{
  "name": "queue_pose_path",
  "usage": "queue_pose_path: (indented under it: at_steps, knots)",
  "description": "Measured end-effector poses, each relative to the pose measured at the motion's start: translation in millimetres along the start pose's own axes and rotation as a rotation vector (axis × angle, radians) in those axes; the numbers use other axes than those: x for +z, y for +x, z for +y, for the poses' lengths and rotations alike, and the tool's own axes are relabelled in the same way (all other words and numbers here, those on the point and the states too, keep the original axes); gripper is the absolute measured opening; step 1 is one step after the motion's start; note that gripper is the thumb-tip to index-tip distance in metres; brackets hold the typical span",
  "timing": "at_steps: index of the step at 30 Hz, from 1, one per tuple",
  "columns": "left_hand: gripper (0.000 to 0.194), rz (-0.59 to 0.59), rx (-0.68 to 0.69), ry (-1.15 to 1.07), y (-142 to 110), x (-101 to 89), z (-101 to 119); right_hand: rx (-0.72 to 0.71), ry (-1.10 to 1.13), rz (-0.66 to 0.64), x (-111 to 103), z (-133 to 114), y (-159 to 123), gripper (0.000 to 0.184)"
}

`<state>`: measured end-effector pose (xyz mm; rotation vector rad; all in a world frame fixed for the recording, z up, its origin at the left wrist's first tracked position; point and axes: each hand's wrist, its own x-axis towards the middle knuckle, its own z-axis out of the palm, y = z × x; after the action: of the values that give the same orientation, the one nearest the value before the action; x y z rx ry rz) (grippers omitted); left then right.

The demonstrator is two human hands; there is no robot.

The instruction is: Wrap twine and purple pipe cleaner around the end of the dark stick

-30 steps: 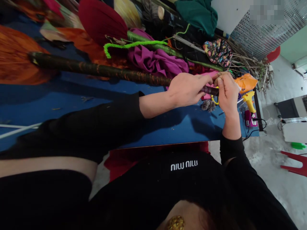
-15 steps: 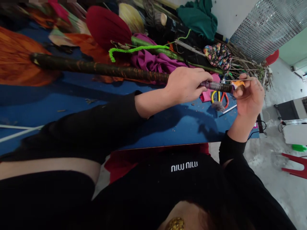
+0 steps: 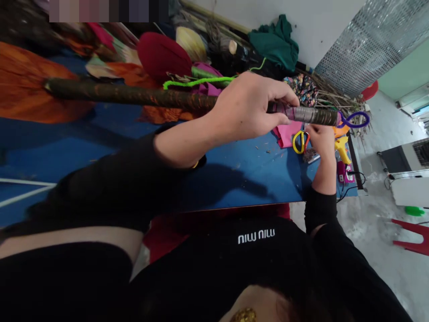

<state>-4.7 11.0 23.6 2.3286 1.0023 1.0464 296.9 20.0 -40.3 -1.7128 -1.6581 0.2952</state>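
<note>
My left hand (image 3: pixel 250 107) is wrapped around a long dark stick (image 3: pixel 134 94), held level above the table. Orange cloth (image 3: pixel 30 85) is gathered at the stick's far left end. Grey and purple wrapping (image 3: pixel 298 112) covers part of it just right of my fingers, and a purple loop (image 3: pixel 357 120) stands out from the right tip. Below that end, my right hand (image 3: pixel 322 139) is down at the table with its fingers curled at the handles of red and yellow scissors (image 3: pixel 296 144). Its fingertips are partly hidden.
Beside my right hand lie a yellow glue gun (image 3: pixel 342 150) and pink cloth (image 3: pixel 284 136). Behind the stick are a bright green fuzzy strip (image 3: pixel 197 82), a dark red cloth bundle (image 3: pixel 162 56), teal cloth (image 3: pixel 276 44) and twigs (image 3: pixel 335 96). The blue table (image 3: pixel 221 188) ends near my body.
My right hand has left the stick's tip and dropped to the scissors, uncovering the purple loop. My left hand still holds the stick, whose tip has shifted slightly right.
</note>
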Motion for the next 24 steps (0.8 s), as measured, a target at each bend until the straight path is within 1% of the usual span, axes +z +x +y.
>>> queue_pose_path:
  at_steps: [1, 2, 3, 4, 6, 8, 9, 10, 12, 14, 16, 18, 20, 21, 22, 24]
  knots:
    - [0.036, 0.011, 0.006, -0.001, 1, -0.7, -1, -0.038, -0.087, -0.105, 4, -4, -4, 0.017]
    - [0.037, 0.009, 0.013, 0.001, 2, -0.4, -2, -0.07, -0.118, -0.153, 7, -9, -8, 0.013]
    - [0.037, 0.005, 0.02, 0.005, 3, 0.6, -4, -0.091, -0.074, -0.136, 10, -13, -11, 0.012]
    - [0.036, 0.008, 0.029, 0.009, 5, 1.9, -5, -0.105, 0.02, -0.084, 13, -18, -13, 0.014]
    - [0.033, 0.012, 0.038, 0.013, 8, 4.4, -8, -0.141, 0.297, -0.006, 22, -30, -14, 0.029]
    - [0.034, 0.023, 0.034, 0.012, 11, 5.5, -10, -0.178, 0.594, -0.023, 34, -45, -15, 0.043]
    - [0.035, 0.029, 0.029, 0.012, 12, 5.4, -10, -0.196, 0.693, -0.056, 40, -53, -16, 0.049]
    - [0.036, 0.037, 0.021, 0.011, 13, 4.9, -10, -0.21, 0.745, -0.086, 45, -61, -17, 0.054]
    - [0.037, 0.055, 0.009, 0.012, 14, 3.1, -11, -0.223, 0.715, -0.103, 52, -74, -21, 0.056]
    - [0.038, 0.075, 0.006, 0.013, 15, 1.2, -13, -0.26, 0.593, -0.074, 52, -82, -29, 0.049]
    - [0.038, 0.099, 0.008, 0.021, 17, 0.3, -16, -0.331, 0.449, 0.019, 47, -84, -37, 0.05]
    - [0.036, 0.106, 0.003, 0.042, 20, 1.8, -18, -0.417, 0.325, 0.197, 41, -81, -45, 0.053]
    - [0.034, 0.092, -0.005, 0.07, 22, 6.7, -20, -0.502, 0.274, 0.379, 39, -78, -49, 0.051]
    - [0.033, 0.08, -0.007, 0.082, 23, 10.4, -20, -0.548, 0.293, 0.436, 39, -77, -49, 0.049]
    - [0.033, 0.068, -0.009, 0.092, 23, 14.8, -20, -0.593, 0.343, 0.457, 41, -77, -48, 0.047]
    - [0.034, 0.051, -0.015, 0.108, 23, 24.3, -21, -0.642, 0.52, 0.429, 48, -77, -46, 0.046]
